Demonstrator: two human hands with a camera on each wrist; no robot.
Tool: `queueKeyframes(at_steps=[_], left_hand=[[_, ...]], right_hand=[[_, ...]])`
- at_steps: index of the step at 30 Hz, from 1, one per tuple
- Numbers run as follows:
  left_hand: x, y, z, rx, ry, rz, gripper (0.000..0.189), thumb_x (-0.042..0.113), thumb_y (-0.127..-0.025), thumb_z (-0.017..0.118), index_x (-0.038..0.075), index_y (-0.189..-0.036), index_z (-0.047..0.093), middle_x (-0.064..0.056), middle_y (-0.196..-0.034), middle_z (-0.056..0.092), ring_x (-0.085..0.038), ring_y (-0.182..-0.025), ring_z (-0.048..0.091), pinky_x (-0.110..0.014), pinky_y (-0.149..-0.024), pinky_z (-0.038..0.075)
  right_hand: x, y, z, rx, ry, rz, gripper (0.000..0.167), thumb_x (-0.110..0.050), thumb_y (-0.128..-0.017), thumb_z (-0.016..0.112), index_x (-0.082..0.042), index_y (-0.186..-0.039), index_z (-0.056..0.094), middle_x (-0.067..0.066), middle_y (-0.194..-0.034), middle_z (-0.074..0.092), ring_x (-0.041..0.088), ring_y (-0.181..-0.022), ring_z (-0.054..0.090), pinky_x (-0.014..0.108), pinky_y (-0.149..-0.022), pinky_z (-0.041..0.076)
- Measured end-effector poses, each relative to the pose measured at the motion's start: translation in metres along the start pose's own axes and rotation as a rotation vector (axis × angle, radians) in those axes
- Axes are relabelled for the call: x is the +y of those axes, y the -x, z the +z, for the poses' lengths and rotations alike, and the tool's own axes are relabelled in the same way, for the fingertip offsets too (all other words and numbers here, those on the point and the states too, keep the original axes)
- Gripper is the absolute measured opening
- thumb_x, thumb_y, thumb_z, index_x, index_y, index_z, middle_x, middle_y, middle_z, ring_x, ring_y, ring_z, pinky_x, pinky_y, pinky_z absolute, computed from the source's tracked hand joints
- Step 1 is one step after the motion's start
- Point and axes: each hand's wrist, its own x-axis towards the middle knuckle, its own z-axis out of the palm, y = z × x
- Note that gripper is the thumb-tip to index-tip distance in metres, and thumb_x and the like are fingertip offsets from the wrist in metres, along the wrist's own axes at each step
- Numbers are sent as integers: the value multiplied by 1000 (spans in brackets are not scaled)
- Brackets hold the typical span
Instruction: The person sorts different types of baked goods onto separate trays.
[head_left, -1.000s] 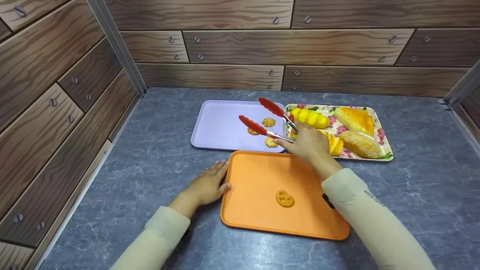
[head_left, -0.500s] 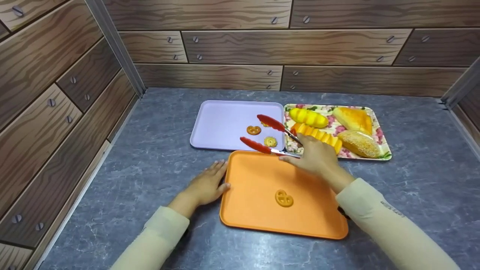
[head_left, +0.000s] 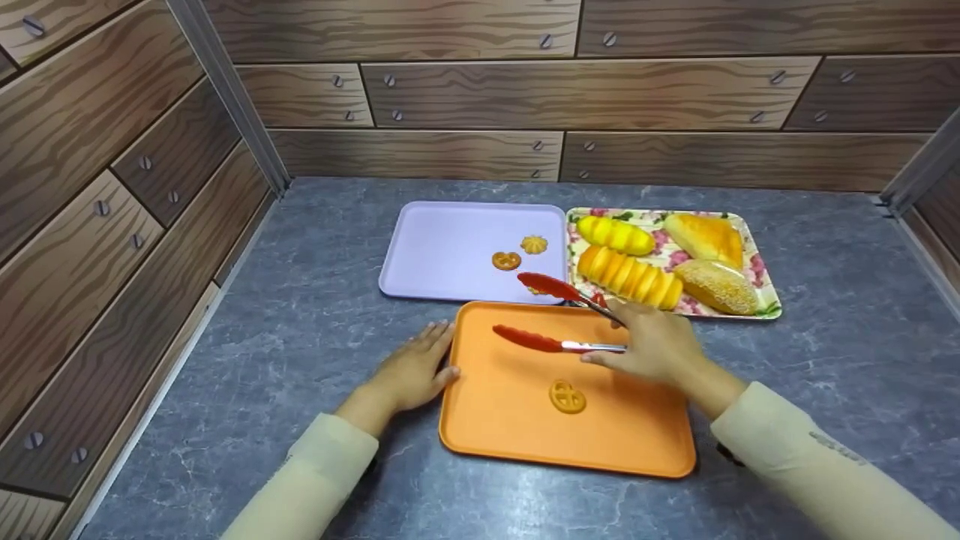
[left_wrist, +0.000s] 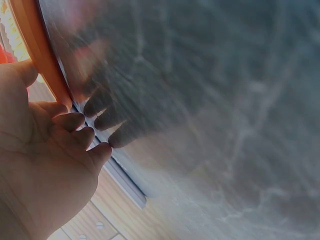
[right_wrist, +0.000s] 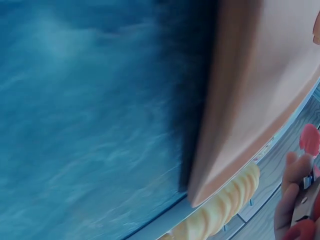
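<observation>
My right hand grips a pair of red-tipped metal tongs, whose arms are spread over the upper part of the orange tray. Nothing shows between the red tips. A pretzel-shaped cookie lies on that tray, nearer me than the tongs. My left hand rests at the tray's left edge, thumb on the rim and fingers straight. In the left wrist view its fingertips lie along the orange rim. The right wrist view catches the right hand only at its margin.
Behind stands a lilac tray with a brown pretzel, a round ridged cookie and another cookie partly behind the tongs. At its right, a floral tray holds a sliced loaf and other breads. Wood-patterned walls enclose the table.
My right hand and the tongs have moved from over the lilac tray toward me, down and right, to over the orange tray. The tongs stay spread. My left hand has not moved.
</observation>
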Motion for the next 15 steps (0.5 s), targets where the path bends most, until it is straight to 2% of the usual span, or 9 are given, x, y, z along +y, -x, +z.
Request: queueKeyframes(at_steps=[2,9,15], left_hand=[[0,0,0,0,-1,-2,66,39,-99,46,5,-151,23,-13,-154,24,-30,-142,18,-49,-111,21],[0,0,1,6,-3,1,66,38,-99,46,5,-151,24,-13,-154,25,-30,-141,19,-50,-111,22],[0,0,0,0,2,11,66,39,-100,45,4,-151,23,-14,-154,24,-31,-141,18,-49,-112,20]], right_hand=[[4,5,-1,0,3,-24,99,-76,-70,61,0,-132,56,10,-103,68,31,-87,63,50,-67,49],[18,24,-6,-22,4,-127,99,-79,-69,58,-4,-133,56,11,-113,66,28,-90,64,47,-70,51],[30,38,-12,-53,18,-184,96,-78,-66,63,-5,-130,59,4,-103,69,22,-78,63,42,-61,49]])
